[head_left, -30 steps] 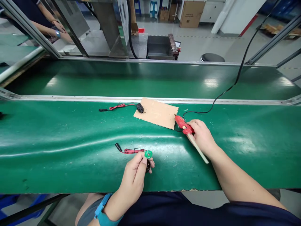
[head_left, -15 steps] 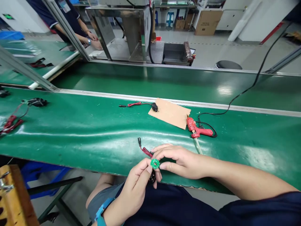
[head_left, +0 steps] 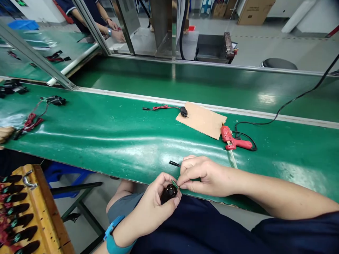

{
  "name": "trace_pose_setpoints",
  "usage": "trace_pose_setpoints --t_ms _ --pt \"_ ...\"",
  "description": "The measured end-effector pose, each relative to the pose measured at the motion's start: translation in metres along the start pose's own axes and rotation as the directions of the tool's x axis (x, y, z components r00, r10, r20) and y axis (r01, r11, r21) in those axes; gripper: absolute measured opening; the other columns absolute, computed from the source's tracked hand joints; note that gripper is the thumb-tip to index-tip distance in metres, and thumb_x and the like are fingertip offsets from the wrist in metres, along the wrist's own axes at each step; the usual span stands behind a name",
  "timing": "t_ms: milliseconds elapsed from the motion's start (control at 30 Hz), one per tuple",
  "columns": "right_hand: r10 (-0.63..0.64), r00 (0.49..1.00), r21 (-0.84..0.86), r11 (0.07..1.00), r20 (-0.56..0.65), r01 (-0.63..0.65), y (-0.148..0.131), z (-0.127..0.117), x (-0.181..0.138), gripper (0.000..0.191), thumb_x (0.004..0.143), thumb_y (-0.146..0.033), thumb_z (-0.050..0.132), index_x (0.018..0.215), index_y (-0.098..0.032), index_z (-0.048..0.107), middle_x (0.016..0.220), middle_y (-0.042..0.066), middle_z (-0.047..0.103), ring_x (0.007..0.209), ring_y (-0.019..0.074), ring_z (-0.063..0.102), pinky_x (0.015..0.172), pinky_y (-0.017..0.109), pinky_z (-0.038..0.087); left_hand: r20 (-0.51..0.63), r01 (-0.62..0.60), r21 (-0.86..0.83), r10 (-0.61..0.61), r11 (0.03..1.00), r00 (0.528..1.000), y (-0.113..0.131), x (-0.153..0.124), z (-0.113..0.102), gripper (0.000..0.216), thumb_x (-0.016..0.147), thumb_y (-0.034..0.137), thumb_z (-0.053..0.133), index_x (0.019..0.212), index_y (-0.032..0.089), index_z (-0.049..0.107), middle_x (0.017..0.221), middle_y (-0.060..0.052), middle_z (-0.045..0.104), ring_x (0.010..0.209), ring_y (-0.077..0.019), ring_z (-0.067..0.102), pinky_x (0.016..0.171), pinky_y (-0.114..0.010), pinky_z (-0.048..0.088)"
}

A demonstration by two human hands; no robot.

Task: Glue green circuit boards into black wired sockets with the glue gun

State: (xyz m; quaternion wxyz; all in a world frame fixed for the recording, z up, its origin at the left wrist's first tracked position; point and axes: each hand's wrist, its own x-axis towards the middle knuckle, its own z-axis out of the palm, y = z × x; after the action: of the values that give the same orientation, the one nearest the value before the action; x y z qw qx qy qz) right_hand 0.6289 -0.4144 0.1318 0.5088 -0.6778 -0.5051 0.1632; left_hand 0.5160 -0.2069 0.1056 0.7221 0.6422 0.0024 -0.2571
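Note:
My left hand (head_left: pixel 153 204) is wrapped around a black cylindrical housing (head_left: pixel 167 196), its round glossy end facing up. At the rim of that end stands a small green circuit board (head_left: pixel 174 183), seen nearly edge-on. The fingertips of my right hand (head_left: pixel 200 176) pinch together at the board's edge, close to my left fingers. A black plug (head_left: pixel 174 163) on a cable sticks out behind my right hand; most of the cable is hidden. Farther off, a red glue gun (head_left: pixel 234 140) with a clear glue stick lies beside a piece of cardboard (head_left: pixel 202 121).
Another black housing (head_left: pixel 183 112) with a red-black cable rests on the cardboard. More wired units (head_left: pixel 55 100) lie at left, near another person's hand (head_left: pixel 5 134). A yellow rack (head_left: pixel 45 197) of black parts stands lower left. Behind the bench, another person's hands (head_left: pixel 116 31) show.
The green board, earlier facing up in my left fingers, is now turned edge-on at the housing. My right hand has closed into a pinch beside it. The view has shifted left and down.

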Motion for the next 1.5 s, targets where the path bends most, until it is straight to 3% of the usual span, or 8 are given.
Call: trace_pose_setpoints --t_ms 100,267,633,767,900,1033,1367,1500 --pt "-0.002 0.999 -0.043 0.999 0.034 0.004 -0.002 -0.001 0.001 0.013 0.096 -0.013 0.063 0.094 -0.018 0.075 0.075 0.0 0.064 0.071 0.0118 0.059 0.082 0.03 0.05 -0.022 0.025 0.073 -0.024 0.997 0.999 -0.001 0.0 0.0 0.014 0.095 0.029 0.065 0.1 0.021 0.054 0.093 -0.003 0.063 0.086 -0.0162 0.055 0.079 -0.029 0.045" --pt "0.008 0.982 -0.195 0.98 0.19 0.029 -0.009 -0.007 0.001 0.015 0.096 -0.012 0.06 0.092 -0.018 0.074 0.078 0.001 0.058 0.075 0.0136 0.053 0.085 0.033 0.043 -0.001 0.024 0.221 -0.024 0.975 1.0 0.002 -0.003 -0.004 0.017 0.097 0.033 0.062 0.11 0.022 0.061 0.097 -0.004 0.064 0.088 -0.0177 0.057 0.081 -0.03 0.047" --pt "0.099 0.921 -0.485 0.868 0.376 0.104 -0.021 -0.004 0.004 0.023 0.097 -0.017 0.057 0.075 -0.017 0.064 0.081 0.003 0.053 0.074 0.0171 0.038 0.071 0.033 0.031 -0.098 -0.051 0.511 0.117 0.858 0.988 -0.001 -0.007 0.007 0.02 0.099 0.029 0.058 0.119 0.027 0.057 0.105 -0.005 0.068 0.093 -0.0212 0.064 0.084 -0.033 0.05" --pt "0.087 0.927 -0.601 0.783 0.364 0.162 -0.023 0.007 0.001 0.021 0.096 -0.016 0.056 0.077 -0.017 0.064 0.079 0.004 0.052 0.075 0.0195 0.038 0.071 0.037 0.03 -0.091 -0.043 0.511 0.104 0.859 0.99 0.002 -0.009 0.008 0.027 0.101 0.029 0.055 0.127 0.028 0.052 0.114 -0.007 0.066 0.098 -0.0221 0.064 0.086 -0.034 0.053" --pt "-0.035 0.946 -0.683 0.683 0.323 0.259 -0.027 0.015 -0.004 0.02 0.095 -0.013 0.055 0.077 -0.015 0.064 0.076 0.005 0.05 0.076 0.021 0.04 0.072 0.039 0.029 -0.108 -0.069 0.509 0.143 0.858 0.984 0.006 -0.01 0.009 0.033 0.101 0.026 0.053 0.134 0.028 0.051 0.123 -0.008 0.065 0.105 -0.0233 0.063 0.093 -0.036 0.054" --pt "-0.036 0.959 -0.714 0.66 0.281 0.234 -0.027 0.022 -0.007 0.017 0.091 -0.013 0.057 0.076 -0.015 0.063 0.074 0.005 0.05 0.075 0.0211 0.04 0.07 0.039 0.028 -0.134 -0.068 0.516 0.159 0.854 0.978 0.006 -0.006 0.012 0.028 0.102 0.022 0.046 0.129 0.028 0.052 0.114 -0.006 0.065 0.101 -0.0217 0.063 0.092 -0.035 0.052" --pt "0.105 0.993 -0.6 0.799 0.057 -0.049 -0.019 0.034 -0.012 0.019 0.096 -0.015 0.049 0.081 -0.016 0.06 0.078 0.005 0.054 0.075 0.0191 0.039 0.074 0.038 0.031 -0.182 -0.108 0.401 0.195 0.91 0.964 -0.009 0.0 0.012 0.021 0.093 0.008 0.041 0.105 0.025 0.045 0.103 -0.003 0.052 0.093 -0.0189 0.052 0.088 -0.035 0.047" --pt "0.066 0.994 -0.599 0.801 0.088 0.0 -0.019 0.031 -0.013 0.021 0.097 -0.015 0.05 0.077 -0.017 0.057 0.077 0.004 0.054 0.076 0.0186 0.04 0.076 0.039 0.029 -0.177 -0.145 0.378 0.225 0.914 0.958 -0.009 0.002 0.013 0.021 0.092 0.007 0.041 0.103 0.025 0.044 0.107 -0.004 0.051 0.097 -0.0193 0.051 0.092 -0.036 0.045"
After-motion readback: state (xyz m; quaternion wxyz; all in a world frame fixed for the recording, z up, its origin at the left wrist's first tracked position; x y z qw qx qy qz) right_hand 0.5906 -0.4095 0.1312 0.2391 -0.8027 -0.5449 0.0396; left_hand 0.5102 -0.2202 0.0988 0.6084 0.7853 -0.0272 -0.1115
